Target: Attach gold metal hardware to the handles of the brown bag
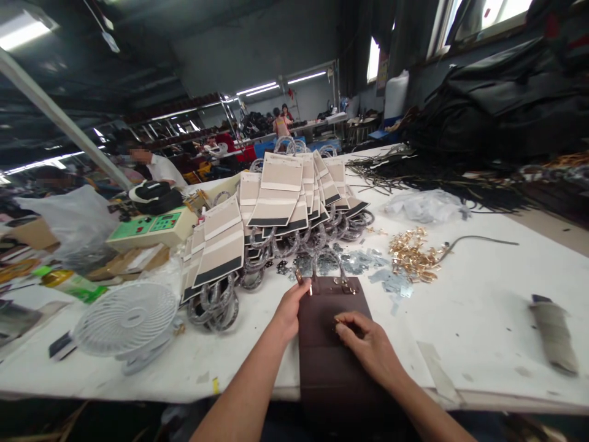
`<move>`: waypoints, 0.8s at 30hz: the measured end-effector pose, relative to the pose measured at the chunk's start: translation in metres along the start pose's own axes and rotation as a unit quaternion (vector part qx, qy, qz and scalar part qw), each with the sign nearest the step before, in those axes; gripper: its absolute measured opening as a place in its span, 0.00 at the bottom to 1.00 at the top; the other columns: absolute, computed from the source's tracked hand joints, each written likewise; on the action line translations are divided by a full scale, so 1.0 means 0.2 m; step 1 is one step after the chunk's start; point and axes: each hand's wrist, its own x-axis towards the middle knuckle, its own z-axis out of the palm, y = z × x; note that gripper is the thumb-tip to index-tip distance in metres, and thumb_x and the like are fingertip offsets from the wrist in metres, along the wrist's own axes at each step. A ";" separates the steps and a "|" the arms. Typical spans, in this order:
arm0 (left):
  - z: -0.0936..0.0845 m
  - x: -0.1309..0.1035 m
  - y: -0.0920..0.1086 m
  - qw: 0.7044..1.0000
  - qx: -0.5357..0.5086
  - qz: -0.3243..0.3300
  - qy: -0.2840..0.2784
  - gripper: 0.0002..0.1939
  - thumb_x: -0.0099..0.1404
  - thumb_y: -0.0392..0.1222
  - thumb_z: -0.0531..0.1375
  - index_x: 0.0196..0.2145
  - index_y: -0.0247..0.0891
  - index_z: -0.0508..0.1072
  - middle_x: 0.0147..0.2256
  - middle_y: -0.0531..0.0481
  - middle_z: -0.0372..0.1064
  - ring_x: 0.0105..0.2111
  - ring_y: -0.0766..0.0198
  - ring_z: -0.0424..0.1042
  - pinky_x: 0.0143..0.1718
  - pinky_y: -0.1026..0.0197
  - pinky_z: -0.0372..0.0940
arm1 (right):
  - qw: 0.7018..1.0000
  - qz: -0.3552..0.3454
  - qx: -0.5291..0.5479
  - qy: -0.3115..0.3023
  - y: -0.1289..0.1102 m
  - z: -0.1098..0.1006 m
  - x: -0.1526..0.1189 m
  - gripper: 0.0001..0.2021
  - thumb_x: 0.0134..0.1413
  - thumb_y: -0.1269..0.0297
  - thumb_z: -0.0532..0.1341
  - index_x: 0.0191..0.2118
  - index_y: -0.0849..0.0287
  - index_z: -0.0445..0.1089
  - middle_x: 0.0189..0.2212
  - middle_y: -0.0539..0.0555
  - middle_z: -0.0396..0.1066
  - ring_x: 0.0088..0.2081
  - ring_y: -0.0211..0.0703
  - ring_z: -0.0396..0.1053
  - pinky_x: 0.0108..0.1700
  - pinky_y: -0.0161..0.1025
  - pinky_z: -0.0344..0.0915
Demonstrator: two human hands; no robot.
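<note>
A dark brown bag panel point(322, 362) lies in front of me, its lower end hanging past the table's front edge. A plastic-wrapped handle point(329, 253) loops from its top, with gold metal fittings point(344, 284) at the base. My left hand point(289, 310) is closed on the panel's upper left edge, its thumb beside a gold fitting. Over the middle of the panel is my right hand point(368, 344), fingertips pinched together. Something small and gold-looking shows at those fingertips, too small to name.
Beige panels with wrapped handles point(276, 190) are piled ahead. Gold hardware point(416, 255) and grey metal plates point(363, 263) lie scattered to their right. A white fan point(129, 319) and a green-topped machine point(151, 227) stand left. A grey roll point(554, 334) lies right. Other people are farther back.
</note>
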 end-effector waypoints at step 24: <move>-0.15 -0.01 -0.14 0.922 -0.323 -0.114 -0.182 0.27 0.69 0.57 0.59 0.51 0.29 0.76 0.45 0.35 0.79 0.52 0.43 0.76 0.60 0.43 0.65 | 0.943 -0.179 -0.270 -0.080 -0.15 -0.18 0.41 0.12 0.68 0.56 0.59 0.49 0.48 0.79 0.45 0.54 0.77 0.46 0.52 0.75 0.49 0.47 0.71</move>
